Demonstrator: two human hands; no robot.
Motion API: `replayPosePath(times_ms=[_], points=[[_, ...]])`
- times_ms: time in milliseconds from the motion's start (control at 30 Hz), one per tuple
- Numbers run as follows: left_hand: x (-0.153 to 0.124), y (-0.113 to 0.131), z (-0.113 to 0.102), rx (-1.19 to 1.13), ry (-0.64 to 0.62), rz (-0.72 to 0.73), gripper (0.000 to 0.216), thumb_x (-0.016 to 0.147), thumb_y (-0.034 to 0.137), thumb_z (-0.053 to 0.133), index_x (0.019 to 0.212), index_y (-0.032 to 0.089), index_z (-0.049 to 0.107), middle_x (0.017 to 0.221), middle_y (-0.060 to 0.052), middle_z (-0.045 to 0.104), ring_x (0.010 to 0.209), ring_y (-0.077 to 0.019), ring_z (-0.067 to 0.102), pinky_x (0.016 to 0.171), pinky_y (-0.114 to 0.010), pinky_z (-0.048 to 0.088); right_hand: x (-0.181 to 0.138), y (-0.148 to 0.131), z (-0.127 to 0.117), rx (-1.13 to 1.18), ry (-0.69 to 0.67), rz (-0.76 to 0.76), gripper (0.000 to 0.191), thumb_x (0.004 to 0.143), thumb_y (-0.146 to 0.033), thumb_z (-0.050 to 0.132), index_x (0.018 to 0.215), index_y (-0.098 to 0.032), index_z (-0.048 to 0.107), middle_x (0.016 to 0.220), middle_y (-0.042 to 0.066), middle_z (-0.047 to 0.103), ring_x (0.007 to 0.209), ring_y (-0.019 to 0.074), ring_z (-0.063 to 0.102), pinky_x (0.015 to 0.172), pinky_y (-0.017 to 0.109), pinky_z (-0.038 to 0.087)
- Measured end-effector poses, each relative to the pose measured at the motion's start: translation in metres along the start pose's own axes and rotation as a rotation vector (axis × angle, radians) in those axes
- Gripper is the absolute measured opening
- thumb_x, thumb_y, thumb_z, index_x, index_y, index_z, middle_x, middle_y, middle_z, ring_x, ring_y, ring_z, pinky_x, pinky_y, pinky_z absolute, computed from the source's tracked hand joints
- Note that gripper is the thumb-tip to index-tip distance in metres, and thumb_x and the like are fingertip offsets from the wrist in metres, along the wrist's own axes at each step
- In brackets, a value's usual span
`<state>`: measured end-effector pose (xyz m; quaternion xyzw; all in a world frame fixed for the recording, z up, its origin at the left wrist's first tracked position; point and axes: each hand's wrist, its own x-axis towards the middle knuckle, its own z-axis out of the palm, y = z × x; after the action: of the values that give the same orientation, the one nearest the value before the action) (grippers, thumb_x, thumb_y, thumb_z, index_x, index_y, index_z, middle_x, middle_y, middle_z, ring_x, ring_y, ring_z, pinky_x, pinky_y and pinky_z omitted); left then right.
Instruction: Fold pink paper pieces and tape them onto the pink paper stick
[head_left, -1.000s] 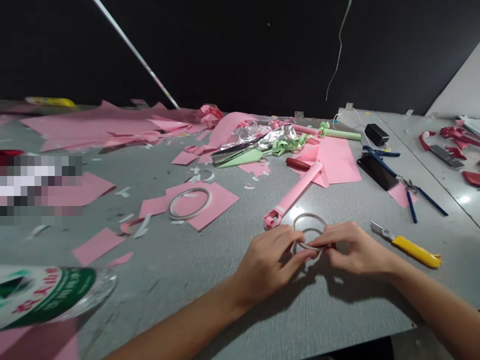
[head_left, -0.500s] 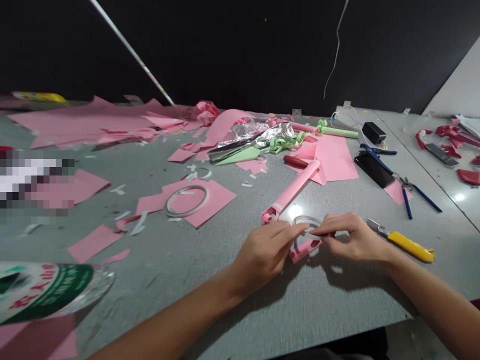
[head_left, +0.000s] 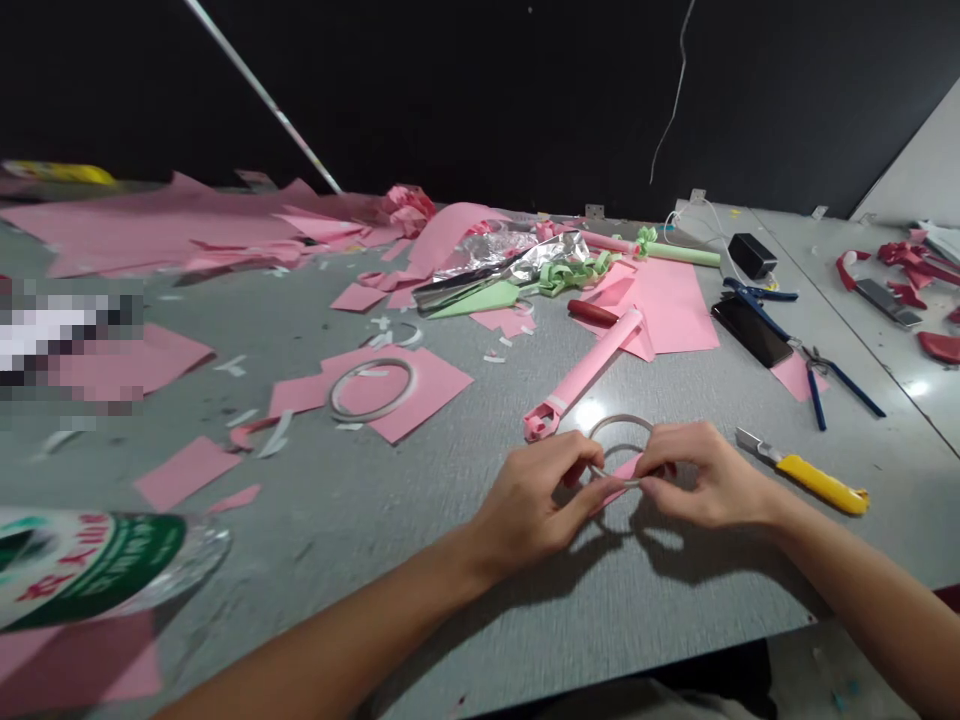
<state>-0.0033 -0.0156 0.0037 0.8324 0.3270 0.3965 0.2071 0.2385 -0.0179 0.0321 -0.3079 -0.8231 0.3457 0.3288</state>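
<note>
Pinched between both hands is a thin, pale roll of tape (head_left: 621, 417), a narrow ring raised just above the table near its front edge. My left hand (head_left: 534, 495) grips its left side between thumb and bent fingers. On the right side, my right hand (head_left: 697, 475) closes thumb and fingertips on the ring. A small pink paper piece (head_left: 619, 480) shows through the ring, partly hidden by my fingers. Just beyond my left hand lies a rolled pink paper tube (head_left: 592, 368) with a folded end. To the right of my right hand rests a yellow utility knife (head_left: 821, 485).
A second tape roll (head_left: 373, 390) lies on pink paper at centre left. A plastic bottle (head_left: 112, 565) lies at the left. Blue-handled pliers (head_left: 844, 385) and a phone (head_left: 750, 332) are at the right. Foil (head_left: 517, 262) and paper scraps spread along the black wall.
My left fingers have shifted from a tight pinch to a wider thumb-and-finger grip on the tape roll. The roll now stands tilted more upright between my hands.
</note>
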Motion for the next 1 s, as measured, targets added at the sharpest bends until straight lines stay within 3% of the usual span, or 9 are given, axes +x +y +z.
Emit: replayPosePath(times_ms=[167,333,467,667,1000], points=[[0.000,0.000,0.003,-0.148,-0.018,-0.183,0.026,0.101,0.039,0.069,0.084,0.019,0.065,0.064,0.004,0.061,0.057,-0.0122,0.054,0.058,-0.023,0.042,0.001,-0.002,0.004,0.020,-0.001,0.050,0.019,0.087,-0.012,0.059,0.086,-0.016,0.077,0.069,0.001,0.067,0.062,0.0134,0.053,0.061,0.028,0.044],[0.005,0.000,-0.002,-0.390,-0.048,-0.387,0.027,0.097,0.037,0.068,0.077,0.019,0.062,0.062,0.004,0.059,0.056,-0.0120,0.051,0.056,-0.024,0.039,-0.001,-0.002,-0.003,0.090,-0.003,0.083,0.032,0.086,-0.010,0.054,0.100,-0.016,0.082,0.079,0.004,0.075,0.065,0.0142,0.059,0.063,0.028,0.048],[0.007,0.001,-0.004,-0.595,-0.065,-0.478,0.033,0.097,0.043,0.067,0.074,0.020,0.058,0.061,0.004,0.053,0.055,-0.0120,0.050,0.054,-0.024,0.037,0.000,0.000,-0.011,0.161,-0.007,0.164,0.034,0.086,-0.011,0.053,0.099,-0.016,0.083,0.083,0.004,0.077,0.074,0.0168,0.067,0.069,0.029,0.052],[0.007,0.001,-0.004,-0.519,-0.061,-0.469,0.032,0.096,0.041,0.067,0.074,0.019,0.059,0.063,0.003,0.055,0.057,-0.0115,0.046,0.054,-0.024,0.034,0.000,-0.001,-0.007,0.180,-0.027,0.220,0.021,0.092,-0.022,0.063,0.091,-0.016,0.083,0.078,0.004,0.074,0.071,0.0169,0.064,0.067,0.030,0.051],[0.007,0.000,0.000,-0.421,-0.070,-0.438,0.029,0.095,0.039,0.067,0.075,0.020,0.060,0.058,0.004,0.059,0.051,-0.0114,0.045,0.052,-0.025,0.032,-0.001,0.004,-0.002,0.208,-0.023,0.255,0.029,0.081,-0.012,0.055,0.089,-0.017,0.083,0.079,0.006,0.077,0.074,0.0190,0.068,0.071,0.032,0.054]])
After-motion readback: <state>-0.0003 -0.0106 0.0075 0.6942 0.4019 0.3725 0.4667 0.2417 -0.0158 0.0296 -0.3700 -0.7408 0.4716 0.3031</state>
